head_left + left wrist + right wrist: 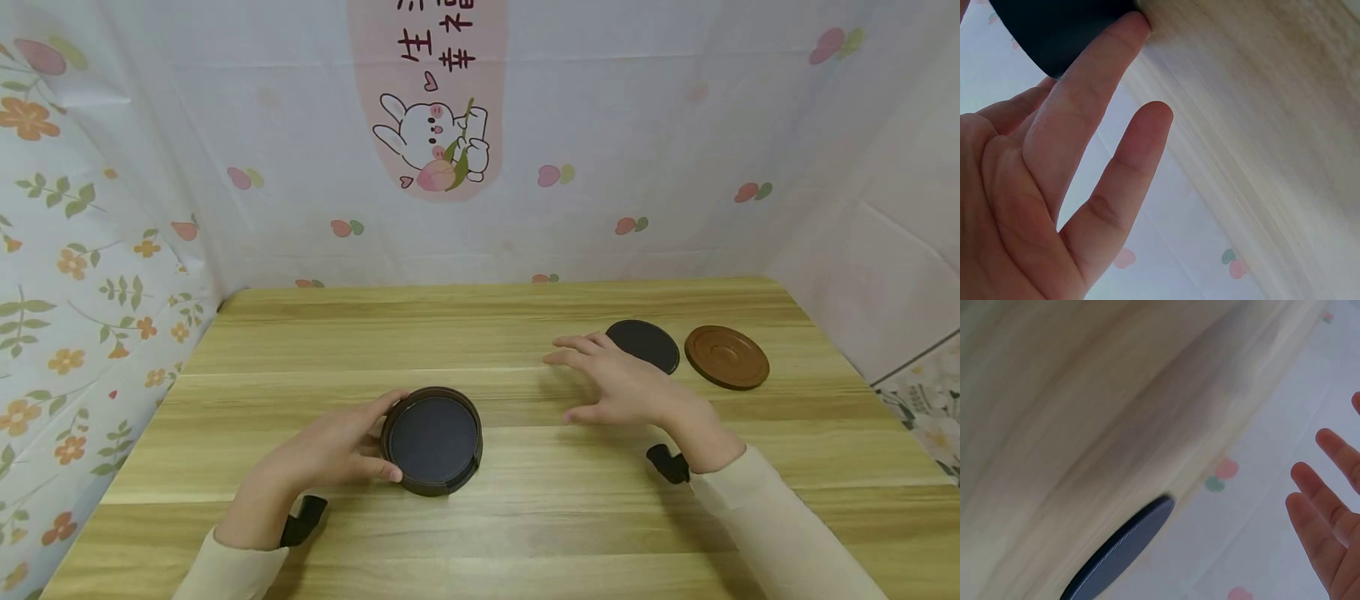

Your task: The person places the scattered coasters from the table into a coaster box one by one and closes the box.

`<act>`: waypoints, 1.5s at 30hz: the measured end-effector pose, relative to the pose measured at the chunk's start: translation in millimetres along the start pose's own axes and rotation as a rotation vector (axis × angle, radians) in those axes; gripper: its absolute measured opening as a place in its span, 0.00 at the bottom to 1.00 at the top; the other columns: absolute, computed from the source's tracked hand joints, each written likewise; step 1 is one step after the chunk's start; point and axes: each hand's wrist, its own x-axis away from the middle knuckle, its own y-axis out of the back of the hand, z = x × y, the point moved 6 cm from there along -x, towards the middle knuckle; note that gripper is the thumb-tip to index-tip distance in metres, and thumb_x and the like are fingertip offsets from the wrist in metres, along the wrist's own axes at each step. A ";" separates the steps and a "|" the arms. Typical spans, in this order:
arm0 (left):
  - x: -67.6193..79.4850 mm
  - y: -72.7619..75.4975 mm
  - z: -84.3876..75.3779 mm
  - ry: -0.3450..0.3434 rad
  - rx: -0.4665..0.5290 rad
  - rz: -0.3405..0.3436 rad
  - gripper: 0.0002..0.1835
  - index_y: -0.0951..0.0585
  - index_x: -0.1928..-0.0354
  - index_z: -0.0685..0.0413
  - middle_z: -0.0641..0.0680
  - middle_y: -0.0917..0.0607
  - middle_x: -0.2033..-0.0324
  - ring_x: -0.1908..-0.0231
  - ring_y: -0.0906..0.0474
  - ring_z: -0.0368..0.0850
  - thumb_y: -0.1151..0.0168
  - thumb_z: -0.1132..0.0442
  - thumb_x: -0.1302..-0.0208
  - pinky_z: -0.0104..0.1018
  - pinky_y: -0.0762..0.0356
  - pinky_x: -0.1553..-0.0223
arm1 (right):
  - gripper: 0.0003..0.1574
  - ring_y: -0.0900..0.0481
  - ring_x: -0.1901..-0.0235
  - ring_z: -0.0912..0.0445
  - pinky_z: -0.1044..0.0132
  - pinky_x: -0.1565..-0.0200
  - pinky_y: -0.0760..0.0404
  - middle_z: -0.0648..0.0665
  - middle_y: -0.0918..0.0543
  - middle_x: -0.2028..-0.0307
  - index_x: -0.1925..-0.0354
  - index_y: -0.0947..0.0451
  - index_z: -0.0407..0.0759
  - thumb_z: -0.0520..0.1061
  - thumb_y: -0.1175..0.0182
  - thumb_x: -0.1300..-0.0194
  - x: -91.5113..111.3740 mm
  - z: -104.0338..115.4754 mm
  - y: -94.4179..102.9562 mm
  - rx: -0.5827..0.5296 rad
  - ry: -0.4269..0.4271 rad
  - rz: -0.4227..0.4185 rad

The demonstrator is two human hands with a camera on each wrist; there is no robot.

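A round dark coaster holder [423, 488] stands left of the middle of the table, with a black leather-look coaster [435, 439] lying inside it. My left hand [326, 446] grips the holder from its left side, thumb at the near rim and fingers round the far side. In the left wrist view, a fingertip touches the dark wall of the holder [1060, 31]. My right hand [626, 387] hovers over the table with spread, slightly bent fingers and nothing in them. Just behind it lies another black coaster [648, 343], partly covered by the hand in the head view.
A brown round wooden coaster [727, 357] with a ringed centre lies right of the black one. The wood-grain table [480, 546] ends at the back against a printed cloth [300, 150]. Patterned cloth also hangs at the left and right.
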 end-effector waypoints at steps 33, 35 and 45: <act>4.7 1.0 1.4 -0.018 -0.010 -0.018 0.55 0.44 0.22 0.45 0.58 0.26 0.32 0.47 0.15 0.49 0.26 0.41 0.49 0.57 0.26 0.39 | 0.48 0.46 0.32 0.24 0.25 0.41 0.36 0.30 0.37 0.30 0.30 0.33 0.42 0.59 0.28 0.42 11.1 -104.4 16.4 -0.027 -0.196 0.069; 3.7 -0.1 1.5 -0.016 0.003 -0.012 0.55 0.44 0.22 0.44 0.58 0.27 0.32 0.47 0.15 0.50 0.26 0.41 0.49 0.57 0.25 0.40 | 0.50 0.47 0.32 0.24 0.24 0.42 0.37 0.30 0.38 0.29 0.30 0.34 0.43 0.60 0.28 0.43 12.5 -111.1 14.7 -0.040 -0.215 0.075; 2.5 -0.9 2.8 -0.018 0.013 -0.007 0.55 0.45 0.22 0.43 0.59 0.29 0.31 0.47 0.15 0.50 0.26 0.42 0.49 0.57 0.25 0.40 | 0.53 0.49 0.33 0.22 0.22 0.43 0.38 0.26 0.42 0.29 0.28 0.36 0.41 0.61 0.28 0.44 13.3 -134.1 8.2 -0.091 -0.259 0.112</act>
